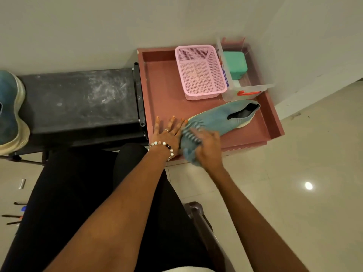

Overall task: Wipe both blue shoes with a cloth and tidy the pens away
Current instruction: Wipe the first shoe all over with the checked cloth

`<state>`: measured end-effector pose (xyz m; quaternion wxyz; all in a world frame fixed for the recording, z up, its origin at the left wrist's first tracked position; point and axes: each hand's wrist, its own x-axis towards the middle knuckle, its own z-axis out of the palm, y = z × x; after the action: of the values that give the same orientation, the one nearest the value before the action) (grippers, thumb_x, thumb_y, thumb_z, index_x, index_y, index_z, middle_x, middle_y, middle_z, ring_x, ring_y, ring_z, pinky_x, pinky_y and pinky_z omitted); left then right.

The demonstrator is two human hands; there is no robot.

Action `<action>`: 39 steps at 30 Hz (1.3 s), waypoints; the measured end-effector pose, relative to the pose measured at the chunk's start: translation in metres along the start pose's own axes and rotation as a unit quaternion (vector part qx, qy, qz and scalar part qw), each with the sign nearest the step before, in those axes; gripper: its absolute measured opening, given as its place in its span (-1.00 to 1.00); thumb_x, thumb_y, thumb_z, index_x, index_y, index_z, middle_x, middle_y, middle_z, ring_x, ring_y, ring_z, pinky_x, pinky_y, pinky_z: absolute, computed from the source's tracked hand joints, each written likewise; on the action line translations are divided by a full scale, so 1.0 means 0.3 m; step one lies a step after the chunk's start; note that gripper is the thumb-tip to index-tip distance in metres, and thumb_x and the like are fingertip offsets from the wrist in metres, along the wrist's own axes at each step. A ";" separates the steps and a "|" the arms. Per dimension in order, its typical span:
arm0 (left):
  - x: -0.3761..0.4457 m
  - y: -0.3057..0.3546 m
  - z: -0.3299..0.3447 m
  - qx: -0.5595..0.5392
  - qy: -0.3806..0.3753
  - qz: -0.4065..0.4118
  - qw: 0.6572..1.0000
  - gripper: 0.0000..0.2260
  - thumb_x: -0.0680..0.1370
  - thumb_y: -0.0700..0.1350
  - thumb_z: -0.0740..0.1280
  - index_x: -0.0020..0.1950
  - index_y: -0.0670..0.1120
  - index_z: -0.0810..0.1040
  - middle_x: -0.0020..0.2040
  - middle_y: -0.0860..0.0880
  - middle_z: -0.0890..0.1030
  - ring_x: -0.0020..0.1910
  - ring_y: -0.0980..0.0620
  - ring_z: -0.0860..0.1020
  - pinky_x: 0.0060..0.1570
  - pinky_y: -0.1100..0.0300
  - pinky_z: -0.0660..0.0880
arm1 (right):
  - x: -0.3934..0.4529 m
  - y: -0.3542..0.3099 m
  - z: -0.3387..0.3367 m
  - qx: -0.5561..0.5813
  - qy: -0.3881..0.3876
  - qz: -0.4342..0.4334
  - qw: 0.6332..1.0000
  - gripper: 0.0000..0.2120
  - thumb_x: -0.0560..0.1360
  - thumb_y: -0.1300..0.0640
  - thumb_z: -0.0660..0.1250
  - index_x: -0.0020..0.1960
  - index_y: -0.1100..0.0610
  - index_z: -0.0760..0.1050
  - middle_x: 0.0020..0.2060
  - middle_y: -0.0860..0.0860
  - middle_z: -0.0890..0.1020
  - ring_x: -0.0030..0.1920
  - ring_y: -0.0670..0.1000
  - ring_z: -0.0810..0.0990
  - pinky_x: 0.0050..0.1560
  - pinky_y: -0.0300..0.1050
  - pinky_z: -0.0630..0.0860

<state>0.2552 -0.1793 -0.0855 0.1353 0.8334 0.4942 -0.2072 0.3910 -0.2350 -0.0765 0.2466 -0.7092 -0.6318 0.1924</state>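
Knit-fabric shoe (220, 118), perforated plastic basket (200, 71)

— What can't be made out on the tray?

— The toe of the blue shoe (222, 118) is covered by the striped cloth (191, 134), and the right hand (208, 149) is smeared by motion blur, so its grip on the cloth cannot be read. The label on the clear box (225, 79) is too small to read.

— And at the edges?

— The second blue shoe (8, 107) is cut off by the left edge. The pens (12, 215) on the floor are partly hidden behind the person's dark clothing, too small to count. Both forearms run out of the bottom edge.
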 end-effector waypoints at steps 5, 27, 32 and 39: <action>0.008 0.000 -0.002 -0.008 -0.001 -0.006 1.000 -0.04 0.46 0.43 0.14 0.51 0.03 -0.43 0.54 0.12 -0.29 0.52 -0.04 -0.32 0.28 -0.35 -0.43 | -0.032 0.195 -0.048 -0.300 -0.066 -0.258 0.916 -0.45 0.33 0.24 0.09 0.25 -0.01 0.54 0.23 -0.04 0.57 0.28 0.12 0.31 -0.06 -0.01 0.30; 0.010 0.018 -0.001 -0.045 -0.014 -0.025 0.999 -0.09 0.49 0.39 0.14 0.51 0.06 -0.43 0.54 0.12 -0.30 0.52 -0.06 -0.32 0.25 -0.38 -0.45 | -0.041 0.212 -0.112 -0.293 -0.041 -0.035 0.955 -0.44 0.38 0.29 0.03 0.31 0.04 0.48 0.30 -0.02 0.52 0.42 0.08 0.31 0.12 0.11 0.18; 0.012 0.019 0.007 -0.048 -0.006 -0.024 0.999 -0.12 0.53 0.31 0.17 0.51 0.03 -0.42 0.55 0.10 -0.31 0.52 -0.07 -0.32 0.26 -0.39 -0.44 | -0.119 -0.011 0.070 -0.132 -0.062 0.071 0.987 -0.34 0.34 0.40 0.32 0.40 0.05 0.37 0.41 -0.03 0.38 0.50 0.08 0.09 0.20 0.17 0.20; 0.009 0.016 -0.004 -0.030 -0.009 -0.026 0.999 -0.10 0.50 0.37 0.14 0.51 0.05 -0.43 0.55 0.12 -0.29 0.52 -0.07 -0.32 0.22 -0.38 -0.47 | -0.056 0.212 -0.092 -0.216 -0.113 -0.173 0.954 -0.14 0.03 0.48 0.40 0.27 -0.03 0.52 0.19 -0.04 0.60 0.33 0.00 0.33 -0.02 0.15 0.39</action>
<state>0.2608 -0.1789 -0.0855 0.1593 0.8141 0.5203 -0.2028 0.4560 -0.2597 -0.0926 0.0440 -0.5992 -0.7948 0.0854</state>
